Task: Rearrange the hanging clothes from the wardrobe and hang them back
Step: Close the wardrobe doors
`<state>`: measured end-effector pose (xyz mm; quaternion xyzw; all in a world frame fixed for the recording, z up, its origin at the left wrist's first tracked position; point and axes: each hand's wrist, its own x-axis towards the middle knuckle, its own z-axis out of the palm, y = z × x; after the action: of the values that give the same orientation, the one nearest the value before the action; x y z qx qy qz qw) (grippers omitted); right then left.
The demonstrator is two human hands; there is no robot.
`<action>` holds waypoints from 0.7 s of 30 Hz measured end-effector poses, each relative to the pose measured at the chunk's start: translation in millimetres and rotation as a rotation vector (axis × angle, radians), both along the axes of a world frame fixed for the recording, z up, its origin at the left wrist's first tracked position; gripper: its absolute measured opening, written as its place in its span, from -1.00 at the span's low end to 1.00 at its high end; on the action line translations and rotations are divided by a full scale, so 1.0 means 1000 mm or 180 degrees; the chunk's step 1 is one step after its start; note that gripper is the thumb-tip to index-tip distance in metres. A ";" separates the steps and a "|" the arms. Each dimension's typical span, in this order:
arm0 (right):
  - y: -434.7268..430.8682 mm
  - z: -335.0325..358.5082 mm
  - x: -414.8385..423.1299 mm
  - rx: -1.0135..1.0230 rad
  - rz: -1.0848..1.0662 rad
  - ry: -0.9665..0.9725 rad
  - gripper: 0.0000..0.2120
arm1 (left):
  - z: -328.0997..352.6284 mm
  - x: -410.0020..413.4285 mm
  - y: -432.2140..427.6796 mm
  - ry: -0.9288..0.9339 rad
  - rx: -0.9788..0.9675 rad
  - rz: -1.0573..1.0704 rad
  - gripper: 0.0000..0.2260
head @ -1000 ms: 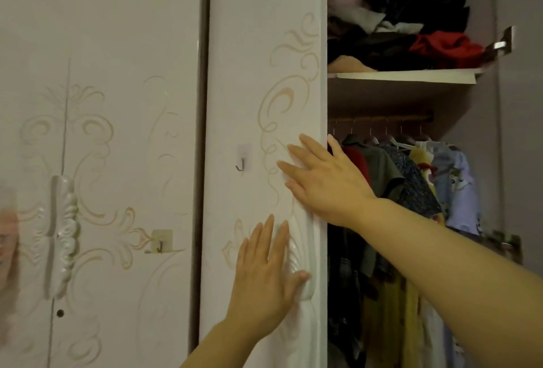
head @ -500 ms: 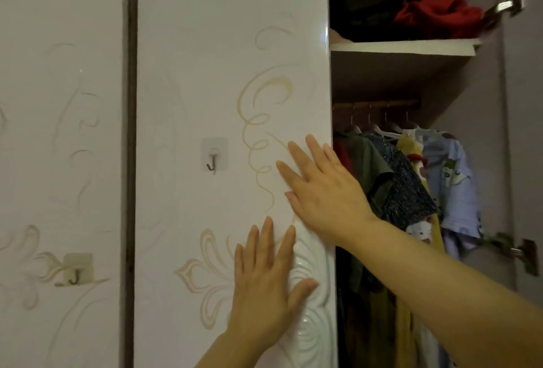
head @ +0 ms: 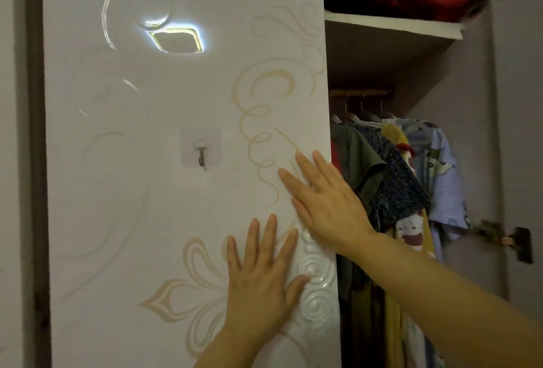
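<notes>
A white wardrobe door (head: 176, 191) with beige swirl patterns fills the left and middle of the head view. My left hand (head: 264, 273) presses flat on it low down, fingers straight. My right hand (head: 326, 203) lies flat on the door's right edge a little higher. Right of the door the wardrobe stands open, and hanging clothes (head: 390, 179) on hangers crowd under a wooden rail (head: 361, 92): an olive shirt, a dark patterned one, a yellow one and a light blue one. The door hides the left part of the rail.
A clear adhesive hook (head: 201, 151) sticks to the door. A shelf (head: 390, 25) above the rail carries folded clothes, red and black among them. Metal hinges (head: 511, 239) sit on the right-hand open door. A dark gap (head: 36, 162) separates this door from the panel to its left.
The door and the whole scene have shifted leftward in view and appear closer. Both hands stay flat on the door at its right edge. A lamp reflection now shows on the door.
</notes>
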<state>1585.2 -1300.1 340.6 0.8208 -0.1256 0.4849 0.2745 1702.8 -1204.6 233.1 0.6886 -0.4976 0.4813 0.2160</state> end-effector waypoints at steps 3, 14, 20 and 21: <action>-0.010 -0.008 0.014 0.0058 0.0075 -0.0153 -0.56 | -0.004 0.014 -0.009 -0.0080 -0.0127 -0.0036 -0.45; -0.009 -0.011 0.008 0.0134 0.0083 -0.0200 -0.58 | -0.001 0.005 -0.014 -0.0222 -0.0381 -0.0287 -0.48; -0.006 -0.016 -0.073 0.0472 -0.0325 -0.0420 -0.59 | 0.019 -0.060 -0.036 -0.0104 -0.0422 -0.0942 -0.48; -0.006 -0.017 -0.093 0.0494 -0.0410 -0.0476 -0.58 | 0.022 -0.075 -0.042 -0.0095 -0.0419 -0.1082 -0.49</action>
<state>1492.1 -1305.9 323.3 0.7913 -0.2354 0.5150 0.2306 1628.1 -1246.4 255.2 0.5718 -0.5773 0.4795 0.3314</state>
